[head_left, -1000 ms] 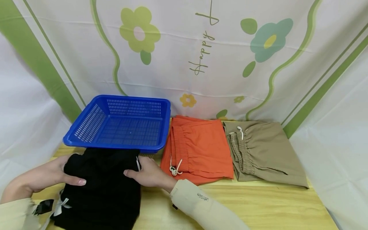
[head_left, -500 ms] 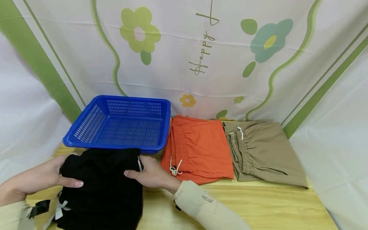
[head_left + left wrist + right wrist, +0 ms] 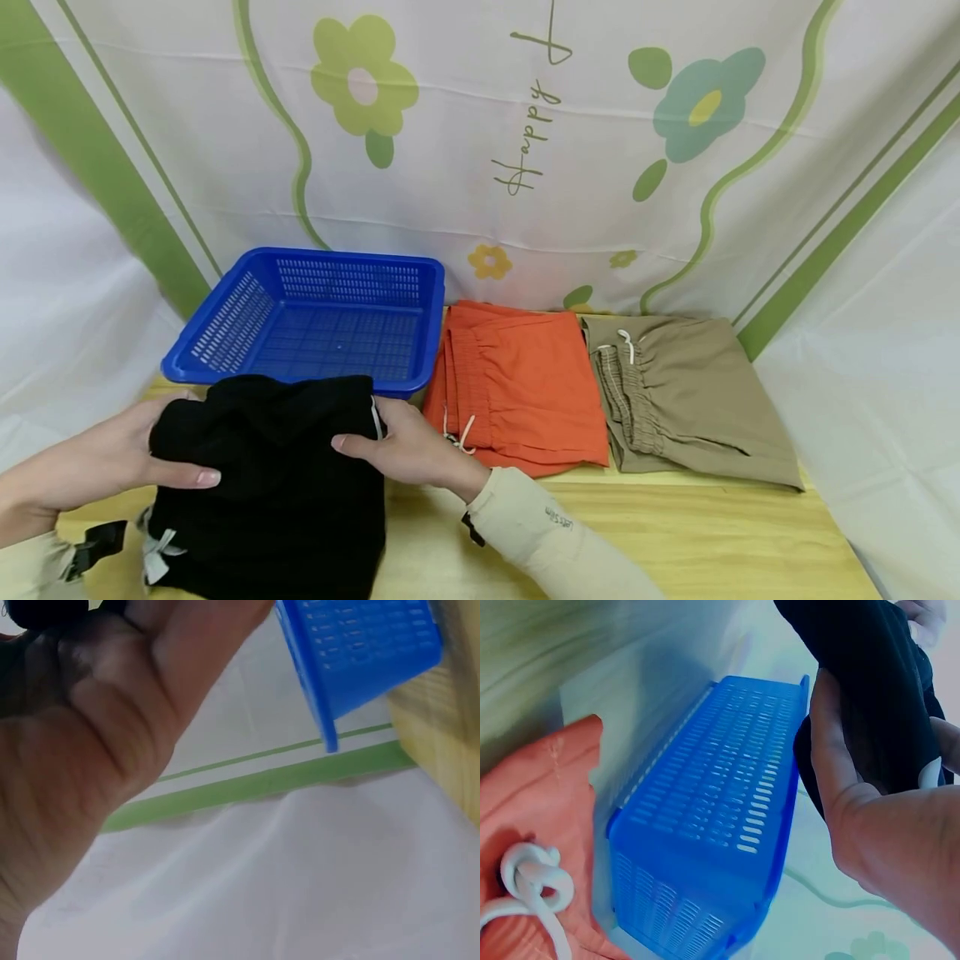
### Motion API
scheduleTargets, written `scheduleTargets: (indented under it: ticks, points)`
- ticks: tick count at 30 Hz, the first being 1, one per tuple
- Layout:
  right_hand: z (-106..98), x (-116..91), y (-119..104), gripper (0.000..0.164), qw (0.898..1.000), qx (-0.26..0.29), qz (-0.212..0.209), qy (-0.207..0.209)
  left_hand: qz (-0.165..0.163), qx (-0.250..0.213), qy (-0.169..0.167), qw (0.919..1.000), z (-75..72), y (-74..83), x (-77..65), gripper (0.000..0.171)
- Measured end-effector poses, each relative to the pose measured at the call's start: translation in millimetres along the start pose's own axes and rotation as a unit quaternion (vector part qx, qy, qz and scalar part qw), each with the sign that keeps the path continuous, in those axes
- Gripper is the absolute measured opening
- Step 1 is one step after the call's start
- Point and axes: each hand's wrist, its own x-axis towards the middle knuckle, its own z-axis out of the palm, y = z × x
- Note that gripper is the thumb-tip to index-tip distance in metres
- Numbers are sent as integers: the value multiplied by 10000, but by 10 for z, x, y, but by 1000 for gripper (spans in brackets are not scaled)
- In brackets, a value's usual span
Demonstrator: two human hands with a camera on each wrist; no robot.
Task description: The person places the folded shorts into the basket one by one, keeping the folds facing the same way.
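A folded pair of black drawstring pants (image 3: 277, 492), with a pale bow at its lower left, is held up in front of the blue basket. My left hand (image 3: 105, 462) grips its left side, thumb on top and the other fingers hidden by the cloth. On the opposite side, my right hand (image 3: 420, 446) pinches the edge near a small white strip, thumb over the fabric. From the right wrist view, the right hand (image 3: 907, 832) has fingers beneath the folded cloth (image 3: 877, 682). Only the palm side of the left hand (image 3: 90, 742) shows clearly in the left wrist view.
Behind the black pants stands a blue perforated basket (image 3: 172, 362) with nothing inside. To its right lie folded orange pants (image 3: 532, 383) with a white knotted cord, then folded khaki pants (image 3: 705, 392), both on the wooden table (image 3: 675, 533). A printed curtain (image 3: 450, 125) hangs behind.
Both hands have spread slightly apart with the black pants, which have risen a little and now overlap the basket's front rim. The right hand has shifted rightward. Basket and other pants stay put.
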Motion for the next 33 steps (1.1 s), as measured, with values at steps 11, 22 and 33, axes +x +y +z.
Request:
scheduleTargets:
  ticks: [11, 22, 33]
  points:
    - [-213, -35, -137, 40, 9971, 710, -248, 73, 405, -96, 792, 9960, -2, 213, -27, 89]
    - [-431, 0, -219, 53, 9882, 1072, -950, 538, 2024, -882, 1985, 9549, 38, 579, 35, 35]
    - [-693, -49, -308, 94, 9912, 207, -772, 1053, 4156, -2756, 1608, 8517, 29, 930, 213, 28]
